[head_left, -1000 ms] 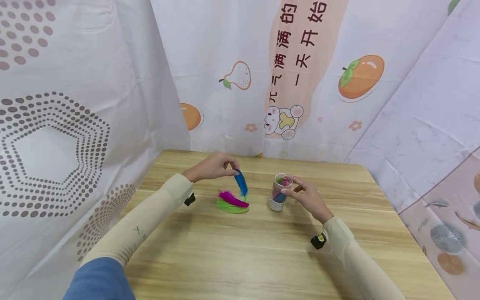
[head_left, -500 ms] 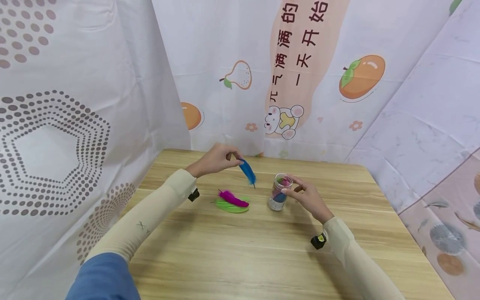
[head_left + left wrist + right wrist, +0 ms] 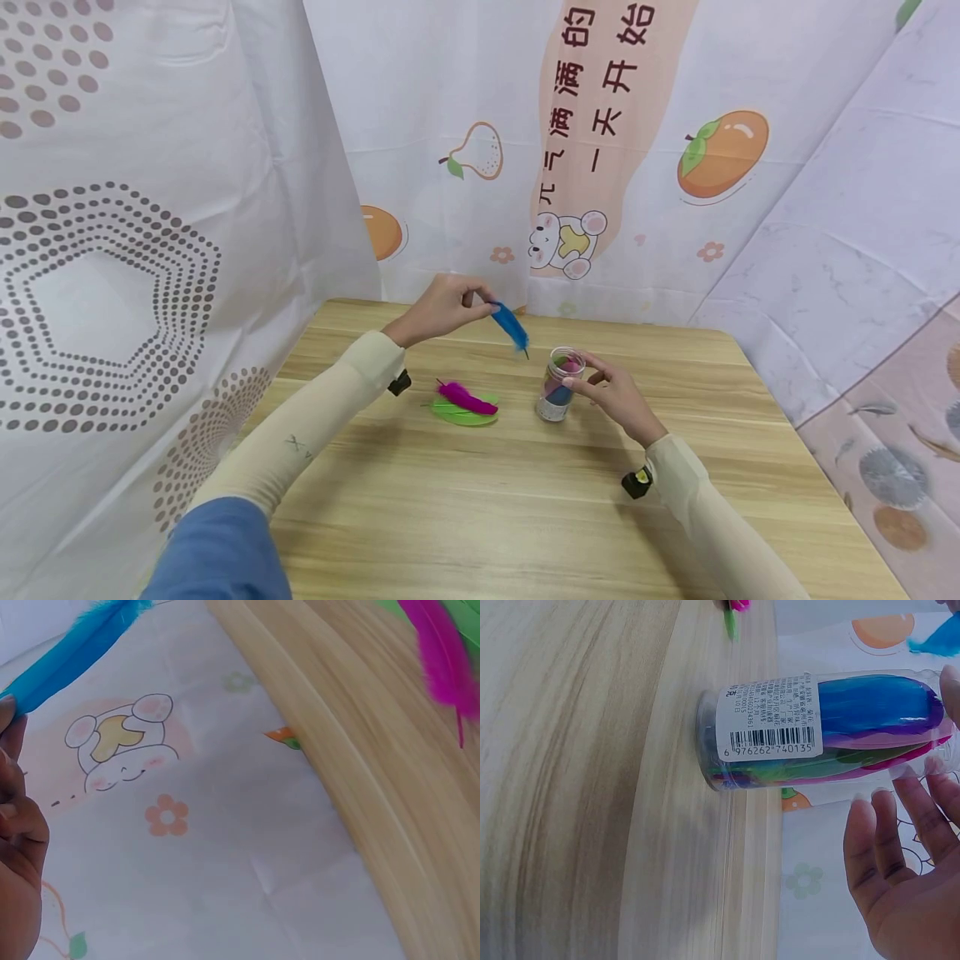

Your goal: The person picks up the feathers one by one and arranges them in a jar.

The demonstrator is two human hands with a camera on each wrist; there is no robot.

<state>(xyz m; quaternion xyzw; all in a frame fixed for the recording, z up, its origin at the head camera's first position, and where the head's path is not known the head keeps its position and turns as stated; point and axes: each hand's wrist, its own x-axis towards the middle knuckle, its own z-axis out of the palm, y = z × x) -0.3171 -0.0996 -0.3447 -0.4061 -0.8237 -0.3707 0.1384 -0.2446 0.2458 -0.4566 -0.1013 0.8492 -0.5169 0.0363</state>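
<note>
A blue feather (image 3: 511,326) hangs tilted from my left hand (image 3: 448,308), pinched at one end by thumb and fingers above the table. Its bare quill points down toward a clear jar (image 3: 555,407). My right hand (image 3: 617,395) holds this upright jar near its rim. In the right wrist view the jar has a white barcode label (image 3: 769,720), with blue, purple, green and pink feathers (image 3: 881,705) inside. A magenta feather (image 3: 467,397) lies across green feathers (image 3: 459,416) on the table, left of the jar. The left wrist view also shows the blue feather (image 3: 71,660).
The wooden table (image 3: 480,508) reaches back to a printed white curtain (image 3: 427,100) with fruit and a cartoon figure. Patterned cloth (image 3: 112,317) hangs along the left side, and another sheet (image 3: 832,250) on the right.
My left hand has risen and moved right with the blue feather, from over the feathers on the table toward the jar. The right hand and jar stay in place.
</note>
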